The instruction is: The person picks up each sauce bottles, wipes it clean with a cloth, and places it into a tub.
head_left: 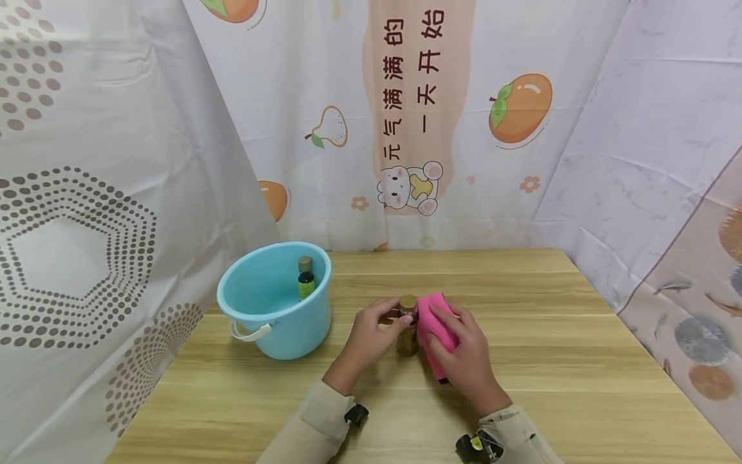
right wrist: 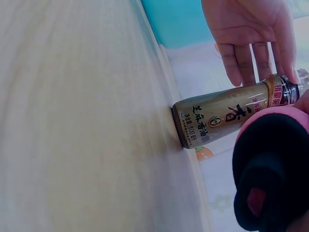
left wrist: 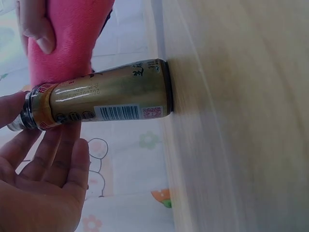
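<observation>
A small sesame oil bottle (head_left: 408, 346) with a gold label stands on the wooden table, its base at the tabletop in both wrist views. My left hand (head_left: 371, 332) pinches it by the neck just under the cap, thumb on one side and fingers on the other. In my right hand (head_left: 466, 354) is a bunched pink cloth (head_left: 433, 316) with a black edge. The cloth (left wrist: 67, 43) lies against the bottle's side near its upper part. In the right wrist view, the cloth's black end (right wrist: 263, 179) faces the camera, and the bottle's lettered front (right wrist: 217, 116) shows.
A light blue bucket (head_left: 301, 332) with a white handle (head_left: 250, 334) stands to the left of my hands. Inside it is a dark bottle (head_left: 306, 280) with a yellow-green label. Printed curtains (head_left: 324, 174) hang behind the table (head_left: 556, 341) and along both sides.
</observation>
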The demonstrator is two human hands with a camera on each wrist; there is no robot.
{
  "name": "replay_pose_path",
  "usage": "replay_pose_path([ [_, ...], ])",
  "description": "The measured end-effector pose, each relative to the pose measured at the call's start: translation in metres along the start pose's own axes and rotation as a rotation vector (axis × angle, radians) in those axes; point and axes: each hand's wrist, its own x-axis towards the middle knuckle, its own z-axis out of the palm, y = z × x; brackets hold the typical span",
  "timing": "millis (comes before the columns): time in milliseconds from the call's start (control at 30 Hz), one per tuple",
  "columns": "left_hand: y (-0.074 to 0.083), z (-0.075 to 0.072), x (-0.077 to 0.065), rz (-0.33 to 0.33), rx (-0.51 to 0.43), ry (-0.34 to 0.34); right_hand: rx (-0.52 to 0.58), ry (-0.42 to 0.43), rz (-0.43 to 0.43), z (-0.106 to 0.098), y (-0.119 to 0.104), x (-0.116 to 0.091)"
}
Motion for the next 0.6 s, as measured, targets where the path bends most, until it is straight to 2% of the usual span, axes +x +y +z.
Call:
replay_pose_path([
  [267, -0.0011, 0.0013, -0.0003, 0.005, -0.001, -0.024, 0.021, -0.003, 0.001, -0.0024, -0.0014, 0.0006],
  [600, -0.0021, 0.0032, -0.0004, 0.029, 0.016, -0.015, 0.006, -0.017, 0.010, -0.0005, -0.0007, 0.0010],
])
